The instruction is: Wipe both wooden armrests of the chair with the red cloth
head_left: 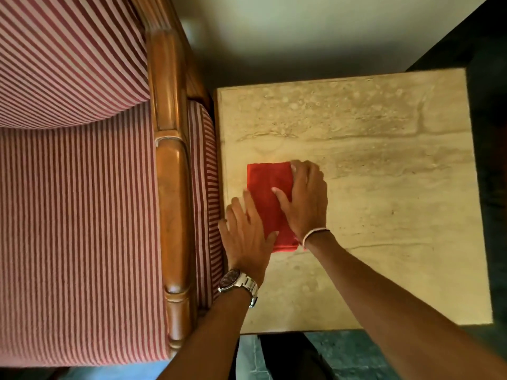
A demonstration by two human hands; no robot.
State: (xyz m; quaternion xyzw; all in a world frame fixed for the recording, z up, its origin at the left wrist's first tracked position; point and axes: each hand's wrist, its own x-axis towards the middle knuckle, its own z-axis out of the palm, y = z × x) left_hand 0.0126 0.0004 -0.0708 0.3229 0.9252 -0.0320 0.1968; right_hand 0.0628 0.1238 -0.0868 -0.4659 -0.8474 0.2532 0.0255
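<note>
A folded red cloth (267, 187) lies flat on a beige stone side table (384, 187), near the table's left edge. My left hand (245, 237), with a metal watch on the wrist, rests flat with spread fingers on the cloth's lower left part. My right hand (304, 198), a thin band at its wrist, presses flat on the cloth's right side. Left of the table runs the chair's polished wooden armrest (172, 209), a long rail from top to bottom. The chair's other armrest is out of view.
The chair has red-and-white striped cushions (76, 220) for seat and back. It stands tight against the side table's left edge. A pale wall lies beyond the table, and dark flooring (356, 357) shows below its near edge.
</note>
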